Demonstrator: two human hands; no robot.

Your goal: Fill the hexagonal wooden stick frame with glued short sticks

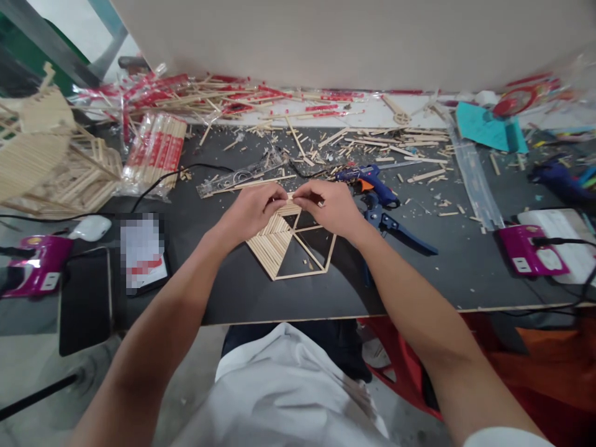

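On the dark tabletop lies a hexagonal frame [300,274] of thin wooden sticks with spokes meeting at its centre. Its left section [269,249] is filled with sticks laid side by side; the lower and right sections are open. Over the frame's top edge, my left hand [249,211] and my right hand [329,205] nearly meet, fingertips pinched at a small piece of stick [290,196]. The fingers partly hide it. Right behind my right hand rests a blue glue gun [378,186], with a blue cutter [400,231] just in front of it.
Wrapped stick bundles [156,146] and a wooden stick model [51,155] are at left. A phone [85,301], a dark case [145,254] and purple power sockets [531,250] sit near the front edge. Stick offcuts [395,146] and red wrappers [233,93] litter the back.
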